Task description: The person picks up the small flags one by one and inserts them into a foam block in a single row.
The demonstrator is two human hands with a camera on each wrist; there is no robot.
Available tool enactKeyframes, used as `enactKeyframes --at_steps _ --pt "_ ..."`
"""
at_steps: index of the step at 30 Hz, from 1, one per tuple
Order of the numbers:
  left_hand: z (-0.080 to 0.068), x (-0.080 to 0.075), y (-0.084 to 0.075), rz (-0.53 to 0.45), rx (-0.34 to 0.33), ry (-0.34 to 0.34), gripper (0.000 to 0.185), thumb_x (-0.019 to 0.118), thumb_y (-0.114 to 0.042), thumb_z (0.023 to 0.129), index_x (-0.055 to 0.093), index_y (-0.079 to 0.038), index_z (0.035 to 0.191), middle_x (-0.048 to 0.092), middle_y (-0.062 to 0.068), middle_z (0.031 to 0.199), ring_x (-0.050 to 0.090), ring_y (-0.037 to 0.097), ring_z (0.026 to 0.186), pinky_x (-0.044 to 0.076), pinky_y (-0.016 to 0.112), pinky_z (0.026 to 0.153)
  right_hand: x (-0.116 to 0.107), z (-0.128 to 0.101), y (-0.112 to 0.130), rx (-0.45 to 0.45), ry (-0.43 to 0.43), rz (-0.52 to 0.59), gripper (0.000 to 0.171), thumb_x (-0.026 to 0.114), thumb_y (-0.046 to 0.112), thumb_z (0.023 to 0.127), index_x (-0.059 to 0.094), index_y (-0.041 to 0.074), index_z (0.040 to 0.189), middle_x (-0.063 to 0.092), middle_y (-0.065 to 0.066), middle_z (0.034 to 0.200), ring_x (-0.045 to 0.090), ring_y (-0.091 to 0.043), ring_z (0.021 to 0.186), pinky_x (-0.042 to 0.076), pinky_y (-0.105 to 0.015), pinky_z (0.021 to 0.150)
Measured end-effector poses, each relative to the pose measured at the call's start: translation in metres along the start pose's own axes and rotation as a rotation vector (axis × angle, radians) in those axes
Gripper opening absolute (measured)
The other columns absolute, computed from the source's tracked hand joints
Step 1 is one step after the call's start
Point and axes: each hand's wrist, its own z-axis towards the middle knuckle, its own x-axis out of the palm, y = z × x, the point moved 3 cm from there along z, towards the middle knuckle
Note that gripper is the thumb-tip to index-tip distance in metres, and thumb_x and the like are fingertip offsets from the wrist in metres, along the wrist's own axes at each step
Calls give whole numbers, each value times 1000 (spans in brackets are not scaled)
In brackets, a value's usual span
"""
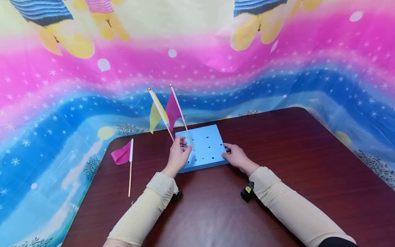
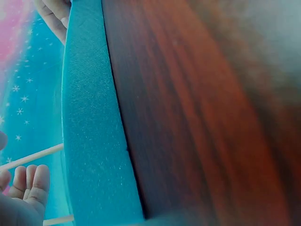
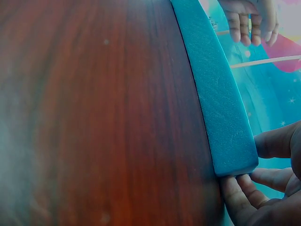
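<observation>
A light blue foam block (image 1: 200, 133) with several small holes in its top lies on the table. My right hand (image 1: 237, 157) holds the block's right edge, its thumb on top and its fingers against the side, as the right wrist view shows. Two small flags stand tilted in the block's left part: a yellow flag (image 1: 155, 116) and a magenta flag (image 1: 174, 106), each on a thin stick. My left hand (image 1: 179, 154) hovers over the block's left side beside those sticks, fingers loosely bent and nothing visibly held.
Left of the block, a pink flag (image 1: 121, 153) lies flat on the dark brown wooden table (image 1: 277, 144). A patterned cloth (image 1: 197, 68) in pink and blue hangs behind the table's far edge.
</observation>
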Motion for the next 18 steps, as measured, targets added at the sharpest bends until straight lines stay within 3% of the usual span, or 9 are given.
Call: enactKeyframes --at_steps 9,18 --pt "-17 -12 1 -88 -54 40 45 62 -8 102 40 -1 141 55 27 128 58 36 118 50 51 102 0 1 -1 -18 2 -3 57 58 7 103 37 -10 153 50 -29 141 51 -39 127 45 -52 107" --pt "-28 -31 6 -300 -124 -74 30 49 -3 106 45 7 134 55 28 121 55 46 115 53 49 98 1 2 -2 -17 1 -2 57 58 7 103 37 -9 154 50 -29 142 50 -39 128 45 -52 107"
